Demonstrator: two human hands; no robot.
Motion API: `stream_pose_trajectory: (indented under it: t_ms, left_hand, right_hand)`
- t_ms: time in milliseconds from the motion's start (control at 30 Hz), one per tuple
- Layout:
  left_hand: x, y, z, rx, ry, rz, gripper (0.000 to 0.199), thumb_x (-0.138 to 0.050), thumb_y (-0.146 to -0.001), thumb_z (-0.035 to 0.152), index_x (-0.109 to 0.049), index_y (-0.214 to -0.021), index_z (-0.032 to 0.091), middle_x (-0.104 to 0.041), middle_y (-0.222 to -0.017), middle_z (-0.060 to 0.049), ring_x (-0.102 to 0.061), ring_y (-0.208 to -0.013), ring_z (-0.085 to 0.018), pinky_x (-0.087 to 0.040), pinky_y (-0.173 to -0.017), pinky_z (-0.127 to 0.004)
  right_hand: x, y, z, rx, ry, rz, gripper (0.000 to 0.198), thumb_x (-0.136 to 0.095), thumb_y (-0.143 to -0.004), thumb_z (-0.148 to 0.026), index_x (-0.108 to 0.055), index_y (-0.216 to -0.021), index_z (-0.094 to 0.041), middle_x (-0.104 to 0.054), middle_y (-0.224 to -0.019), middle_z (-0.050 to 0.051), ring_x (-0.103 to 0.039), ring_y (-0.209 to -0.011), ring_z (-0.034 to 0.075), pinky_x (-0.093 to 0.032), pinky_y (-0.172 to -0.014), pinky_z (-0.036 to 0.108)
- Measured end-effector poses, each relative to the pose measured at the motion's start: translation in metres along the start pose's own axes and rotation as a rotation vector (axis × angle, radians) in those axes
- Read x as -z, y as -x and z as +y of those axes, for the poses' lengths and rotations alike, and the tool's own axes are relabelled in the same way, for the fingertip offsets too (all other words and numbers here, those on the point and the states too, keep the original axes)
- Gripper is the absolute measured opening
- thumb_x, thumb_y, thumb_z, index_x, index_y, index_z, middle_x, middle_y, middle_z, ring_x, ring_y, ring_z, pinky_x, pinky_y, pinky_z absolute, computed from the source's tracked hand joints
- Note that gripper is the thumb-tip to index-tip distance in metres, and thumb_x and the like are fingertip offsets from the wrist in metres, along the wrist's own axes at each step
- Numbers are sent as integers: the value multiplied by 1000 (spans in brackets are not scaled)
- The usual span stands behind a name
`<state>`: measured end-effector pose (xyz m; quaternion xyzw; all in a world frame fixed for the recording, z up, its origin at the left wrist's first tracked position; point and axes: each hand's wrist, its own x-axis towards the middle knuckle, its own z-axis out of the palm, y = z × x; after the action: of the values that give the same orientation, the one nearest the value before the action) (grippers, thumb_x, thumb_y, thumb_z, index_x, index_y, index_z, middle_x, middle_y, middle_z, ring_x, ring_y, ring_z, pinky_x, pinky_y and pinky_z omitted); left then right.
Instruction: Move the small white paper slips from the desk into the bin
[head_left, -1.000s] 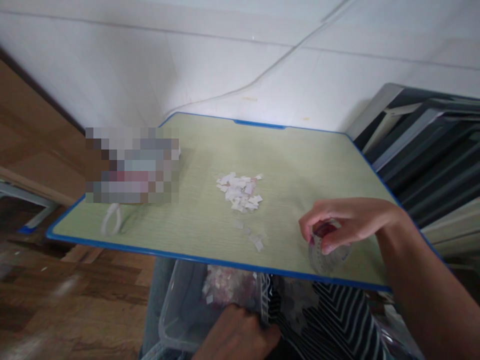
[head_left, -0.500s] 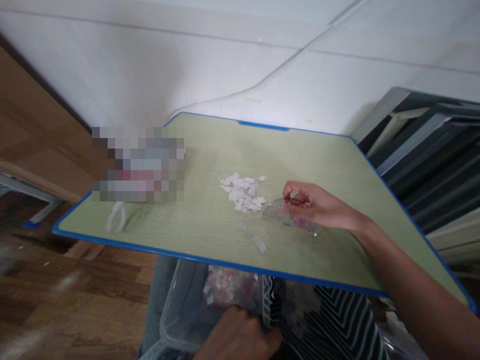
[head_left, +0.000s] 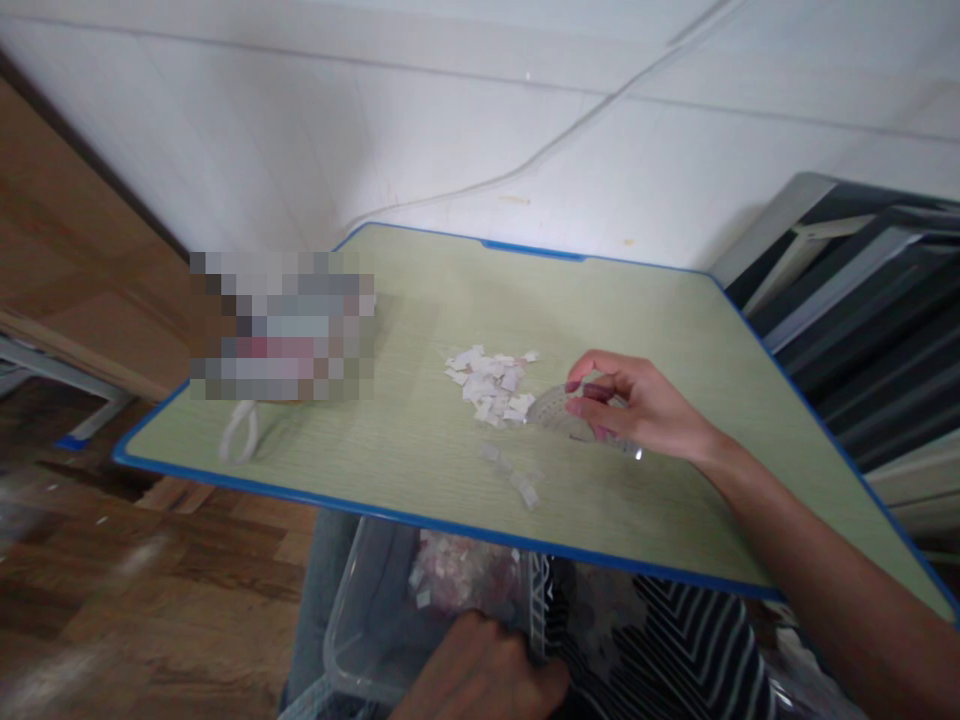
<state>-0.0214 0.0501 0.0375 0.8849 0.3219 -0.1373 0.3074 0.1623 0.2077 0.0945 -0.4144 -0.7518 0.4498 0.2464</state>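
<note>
Green tabletop [head_left: 637, 300] edged in blue, with a wall [head_left: 450, 130] close behind the far edge, dark panels [head_left: 847, 320] along the right edge and a brown box [head_left: 82, 240] beyond the left. Open room across the middle and far part, from the heap of scraps [head_left: 487, 380] back to the far edge; more between the scraps and a blurred patch [head_left: 285, 340] at left. Less room at the near left corner, with a white loop [head_left: 251, 432] just in front of the blurred patch. Tight on the right, between forearm and panels.

In the right hand [head_left: 649, 400], a clear protractor [head_left: 555, 408], pinched narrowly between thumb and curled fingers. Left end of the protractor right at the scraps' right side; cannot tell if touching. Translucent strips [head_left: 514, 478] between the scraps and the near edge, left of the right hand.

Below the near edge, a clear tub [head_left: 360, 610] with small pieces [head_left: 457, 570] heaped at its far side. At the tub's near right side, the left hand [head_left: 484, 670], curled, lower than the tabletop and well apart from the protractor; cannot tell what, if anything, in its grip. Beside it, patterned cloth [head_left: 675, 640].
</note>
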Motion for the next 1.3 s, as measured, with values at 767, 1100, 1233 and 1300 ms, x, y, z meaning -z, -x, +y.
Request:
stream_pose_trajectory:
  t_ms: [767, 1100, 1233, 1300]
  left_hand:
    - [0, 0, 1, 8, -29, 62, 9, -57, -88, 22, -63, -83, 18, -68, -73, -4, -65, -66, -21, -37, -48, -26]
    - [-1, 1, 2, 14, -19, 45, 16, -54, -90, 29, -64, -84, 17, -68, -73, -5, -65, -68, -22, -39, -51, -27]
    - [0, 2, 2, 5, -25, 79, 11, -58, -87, 26, -64, -82, 19, -68, -70, -4, -65, -63, -20, -32, -45, -26]
    - [0, 2, 2, 7, -27, 93, 10, -58, -87, 25, -64, -82, 19, -68, -72, -4, -65, -64, -20, -31, -46, -26]
  right_hand:
    - [2, 0, 1, 20, -21, 24, 16, -59, -79, -26, -47, -83, -16, -44, -44, -9, -40, -37, 4, -29, -35, 16]
    - [1, 2, -2, 8, -48, -13, 18, -62, -77, -28, -49, -81, -16, -42, -45, -9, -41, -38, 5, -29, -35, 15]
    - [1, 3, -2, 2, -27, -85, 16, -61, -77, -28, -50, -79, -16, -43, -46, -8, -42, -39, 5, -29, -36, 16]
    - [0, 2, -2, 9, 12, -112, 15, -60, -78, -27, -50, -79, -16, -43, -46, -7, -41, -39, 5, -28, -36, 16]
